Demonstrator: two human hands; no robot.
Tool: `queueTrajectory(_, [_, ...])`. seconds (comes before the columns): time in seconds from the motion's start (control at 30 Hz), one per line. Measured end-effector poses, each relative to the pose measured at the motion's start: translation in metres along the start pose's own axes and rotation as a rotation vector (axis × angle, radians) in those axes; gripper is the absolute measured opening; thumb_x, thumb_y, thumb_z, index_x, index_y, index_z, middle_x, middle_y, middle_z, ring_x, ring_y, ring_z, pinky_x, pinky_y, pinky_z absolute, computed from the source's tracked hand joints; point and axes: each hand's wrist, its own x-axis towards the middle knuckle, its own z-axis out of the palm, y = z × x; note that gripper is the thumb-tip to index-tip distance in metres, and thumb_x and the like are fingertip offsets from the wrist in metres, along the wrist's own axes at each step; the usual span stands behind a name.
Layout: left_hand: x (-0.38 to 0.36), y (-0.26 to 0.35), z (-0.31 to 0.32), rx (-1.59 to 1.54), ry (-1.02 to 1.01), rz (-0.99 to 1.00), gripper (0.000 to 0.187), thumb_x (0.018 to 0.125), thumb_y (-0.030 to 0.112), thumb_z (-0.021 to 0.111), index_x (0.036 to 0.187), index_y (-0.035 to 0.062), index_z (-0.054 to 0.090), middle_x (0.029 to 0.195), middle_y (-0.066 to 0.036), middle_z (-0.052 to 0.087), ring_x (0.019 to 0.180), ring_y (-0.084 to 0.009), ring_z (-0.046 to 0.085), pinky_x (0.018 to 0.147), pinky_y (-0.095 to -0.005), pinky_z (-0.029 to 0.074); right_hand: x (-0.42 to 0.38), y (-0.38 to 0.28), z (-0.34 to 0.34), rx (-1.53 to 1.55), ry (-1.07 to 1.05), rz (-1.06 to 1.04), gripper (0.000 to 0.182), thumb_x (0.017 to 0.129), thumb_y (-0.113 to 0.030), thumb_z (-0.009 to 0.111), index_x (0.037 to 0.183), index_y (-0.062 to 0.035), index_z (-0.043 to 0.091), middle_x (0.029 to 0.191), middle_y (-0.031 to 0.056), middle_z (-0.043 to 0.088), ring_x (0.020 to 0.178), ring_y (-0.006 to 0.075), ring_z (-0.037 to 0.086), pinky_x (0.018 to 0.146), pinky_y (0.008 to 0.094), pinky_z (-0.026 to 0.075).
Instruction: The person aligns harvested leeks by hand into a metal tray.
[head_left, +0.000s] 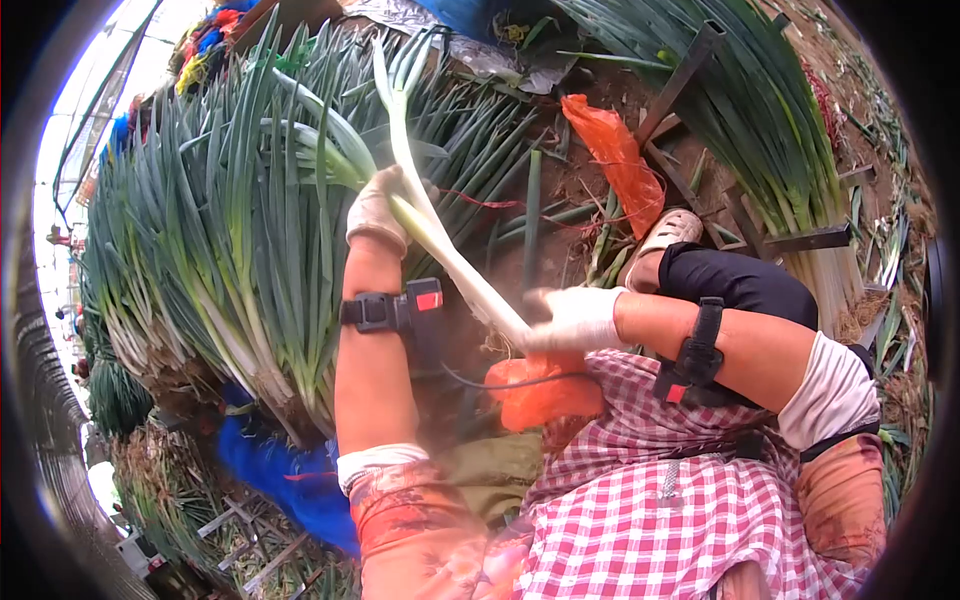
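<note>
My left hand (380, 212), in a whitish glove, is closed around a long green onion (458, 268) where its white stalk turns to green leaves. The leaves point up, and the stalk slants down to the right. At the stalk's lower, root end is my right hand (578, 318), also gloved and closed on it; its fingertips are partly blurred. Just below that hand, an orange plastic bundle (545, 392) lies against the checked apron (640, 520).
Many green onions (230, 220) stand packed on the left. Another bundle (765, 130) rests in a metal frame (810, 240) at upper right. An orange bag (620, 160) lies on the soil, near a shoe (672, 230). Blue netting (285, 475) is at lower left.
</note>
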Motion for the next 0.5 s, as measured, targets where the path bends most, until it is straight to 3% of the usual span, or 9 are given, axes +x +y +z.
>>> queueTrajectory(0.07, [0.003,0.003,0.003,0.037,0.048,0.057,0.022,0.083,0.017,0.052,0.097,0.0015,0.052,0.086,-0.020,0.061,0.079,-0.0376,0.061,0.071,-0.0538,0.051,-0.010,0.001,0.002,-0.095,-0.152,0.012,0.060,0.080,-0.051,0.048,0.114,-0.0028,0.057,0.111,0.0205,0.058,0.104,0.0313,0.055,0.088,0.0369,0.041])
queueTrajectory(0.13, [0.015,0.004,0.006,-0.019,0.058,0.052,0.021,0.082,0.015,0.051,0.097,0.0012,0.053,0.088,-0.020,0.060,0.082,-0.0372,0.060,0.073,-0.0549,0.050,-0.022,0.001,-0.012,-0.159,-0.134,-0.001,0.048,0.082,-0.046,0.046,0.097,-0.0034,0.065,0.091,0.0184,0.064,0.087,0.0310,0.061,0.079,0.0378,0.045])
queueTrajectory(0.23, [0.052,0.011,0.014,-0.124,0.087,0.110,0.022,0.081,0.014,0.050,0.098,0.0020,0.051,0.088,-0.022,0.060,0.080,-0.0399,0.059,0.076,-0.0528,0.050,-0.044,0.008,-0.043,-0.071,-0.111,0.107,0.046,0.082,-0.044,0.052,0.102,-0.0039,0.062,0.088,0.0177,0.064,0.082,0.0309,0.062,0.074,0.0371,0.047])
queueTrajectory(0.33, [0.093,0.022,0.021,-0.030,0.102,0.142,0.024,0.083,0.019,0.047,0.100,0.0030,0.050,0.086,-0.022,0.060,0.079,-0.0403,0.059,0.075,-0.0522,0.050,-0.064,0.046,-0.034,-0.158,0.225,0.036,0.038,0.082,-0.036,0.050,0.091,-0.0026,0.065,0.081,0.0181,0.065,0.077,0.0321,0.063,0.070,0.0382,0.048])
queueTrajectory(0.37, [0.102,0.023,0.026,-0.061,0.113,0.164,0.025,0.083,0.021,0.046,0.101,0.0038,0.049,0.087,-0.022,0.059,0.080,-0.0405,0.059,0.075,-0.0526,0.050,-0.082,0.041,-0.041,-0.136,0.231,0.069,0.035,0.082,-0.032,0.049,0.089,-0.0016,0.065,0.082,0.0186,0.065,0.078,0.0312,0.063,0.070,0.0377,0.049])
queueTrajectory(0.43, [0.110,0.028,0.050,-0.167,0.124,0.154,0.026,0.083,0.023,0.045,0.101,0.0054,0.048,0.091,-0.023,0.059,0.081,-0.0410,0.058,0.075,-0.0531,0.050,-0.101,0.078,-0.039,-0.516,0.079,0.117,0.028,0.075,-0.025,0.054,0.088,-0.0024,0.065,0.080,0.0147,0.064,0.075,0.0326,0.063,0.071,0.0370,0.050])
queueTrajectory(0.47, [0.112,0.026,0.061,-0.160,0.104,0.154,0.026,0.083,0.023,0.045,0.101,0.0054,0.048,0.091,-0.023,0.059,0.081,-0.0410,0.058,0.075,-0.0531,0.050,-0.116,0.101,-0.036,-0.532,0.272,0.021,0.026,0.067,-0.030,0.059,0.079,-0.0072,0.066,0.084,0.0181,0.063,0.080,0.0326,0.061,0.074,0.0391,0.048])
queueTrajectory(0.5, [0.114,0.023,0.075,-0.226,0.096,0.179,0.027,0.079,0.022,0.051,0.097,0.0022,0.052,0.089,-0.019,0.059,0.079,-0.0360,0.058,0.075,-0.0480,0.049,-0.124,0.096,-0.053,-0.615,0.299,0.121,0.026,0.065,-0.026,0.062,0.081,-0.0057,0.064,0.084,0.0176,0.062,0.080,0.0334,0.060,0.073,0.0399,0.048])
